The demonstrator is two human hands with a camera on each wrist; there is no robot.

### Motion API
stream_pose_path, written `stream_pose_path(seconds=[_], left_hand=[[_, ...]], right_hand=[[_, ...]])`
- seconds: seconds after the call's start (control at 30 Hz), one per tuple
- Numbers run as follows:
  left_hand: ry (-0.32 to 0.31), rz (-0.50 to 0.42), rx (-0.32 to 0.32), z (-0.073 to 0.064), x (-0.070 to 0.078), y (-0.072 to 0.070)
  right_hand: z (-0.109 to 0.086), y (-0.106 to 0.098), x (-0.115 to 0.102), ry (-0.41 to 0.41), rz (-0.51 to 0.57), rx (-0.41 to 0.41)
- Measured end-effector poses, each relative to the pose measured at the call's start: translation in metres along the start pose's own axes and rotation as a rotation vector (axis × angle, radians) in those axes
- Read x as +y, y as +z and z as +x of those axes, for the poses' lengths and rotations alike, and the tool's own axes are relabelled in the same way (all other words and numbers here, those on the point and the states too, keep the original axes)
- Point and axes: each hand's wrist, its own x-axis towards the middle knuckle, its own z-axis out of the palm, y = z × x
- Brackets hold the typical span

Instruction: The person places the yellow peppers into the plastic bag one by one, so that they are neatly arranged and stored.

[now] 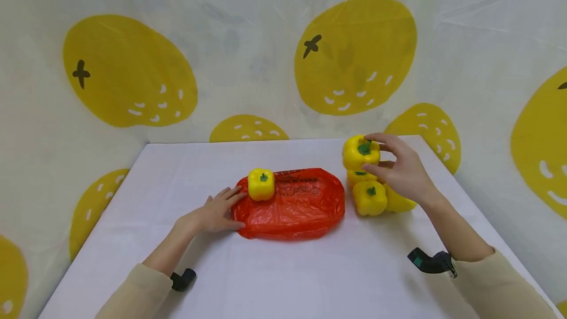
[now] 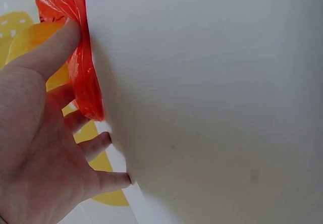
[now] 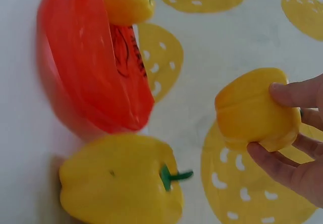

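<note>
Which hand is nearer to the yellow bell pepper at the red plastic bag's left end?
Left. The left hand is beside this yellow bell pepper; the right hand is farther, past the right end of the red plastic bag.

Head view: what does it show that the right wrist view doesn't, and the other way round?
Only the head view: the left hand at the left edge of the red bag, both sleeves and several grouped peppers beside the bag.

Only the right wrist view: a small dark mark on the side of the lower-left pepper.

Both: the right hand, its fingers gripping a held pepper, the bag, and another pepper at it.
</note>
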Motion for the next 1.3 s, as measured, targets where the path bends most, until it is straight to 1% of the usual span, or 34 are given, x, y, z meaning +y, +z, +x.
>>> stream_pose_path(seconds=[0.17,0.27,0.47,0.6,0.73,0.8,0.9,1.0,1.3], left_hand=[[-0.007,-0.003,-0.002,0.0,0.001,0.002],[-0.007,0.003,0.004,0.0,0.002,0.001],[0.025,0.017,0.014,0.002,0.003,-0.002],[0.022,0.031,0.011,0.002,0.003,-0.004],[0.018,0.036,0.007,0.003,0.004,-0.005],[0.021,0.036,0.003,0.003,0.006,-0.006],[0.01,0.03,-0.005,0.002,0.006,-0.005],[0.001,0.035,-0.008,0.004,0.006,-0.007],[0.0,0.04,-0.021,0.006,0.004,-0.005]], right_hand=[[0.001,0.024,-0.004,-0.076,0.041,-0.058],[0.002,0.036,-0.003,-0.076,0.071,-0.088],[0.005,0.057,-0.007,-0.054,0.136,-0.17],[0.006,0.072,-0.011,-0.055,0.144,-0.22],[0.006,0.086,-0.015,-0.061,0.134,-0.246],[0.006,0.093,-0.018,-0.074,0.122,-0.25],[0.004,0.105,-0.019,-0.098,0.103,-0.269],[0.003,0.114,-0.025,-0.125,0.093,-0.283],[-0.008,0.145,-0.035,-0.164,0.14,-0.312]])
